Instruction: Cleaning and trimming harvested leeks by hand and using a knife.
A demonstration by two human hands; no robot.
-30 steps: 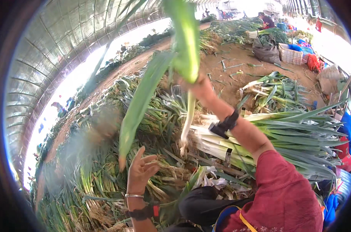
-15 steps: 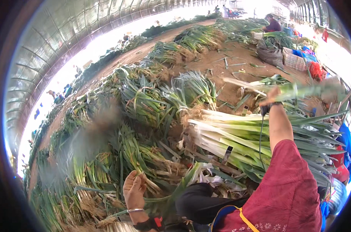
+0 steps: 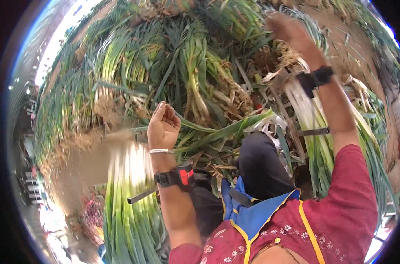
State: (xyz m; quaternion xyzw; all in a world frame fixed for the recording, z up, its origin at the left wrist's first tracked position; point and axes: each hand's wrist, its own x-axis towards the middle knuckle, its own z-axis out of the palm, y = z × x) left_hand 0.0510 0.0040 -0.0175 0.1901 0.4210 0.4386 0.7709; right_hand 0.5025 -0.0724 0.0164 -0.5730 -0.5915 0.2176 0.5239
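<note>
My left hand (image 3: 165, 125) is raised palm up with its fingers curled in and nothing seen in them. Close beside it are the roots and white stalks of unsorted leeks (image 3: 199, 94) lying in the heap. My right hand (image 3: 289, 31) is stretched out at the top, smeared by motion, over the green leaves and roots of the heap; whether it holds anything does not show. Beneath my right forearm lies a row of cleaned leeks (image 3: 321, 154), white ends away from me. Another row of cleaned leeks (image 3: 128, 189) lies left of my left forearm.
A metal bar (image 3: 141, 195) crosses the left row, and a second bar (image 3: 313, 131) crosses the right row. Stripped leaves (image 3: 235, 127) lie before my bent knee (image 3: 261, 154). Bare soil (image 3: 356, 48) shows at upper right. A brownish blur (image 3: 88, 163) covers part of the left.
The view has tipped down and turned left. My right hand has left the right-hand row, where it held a leek, and reaches over the heap. My left hand has turned palm up.
</note>
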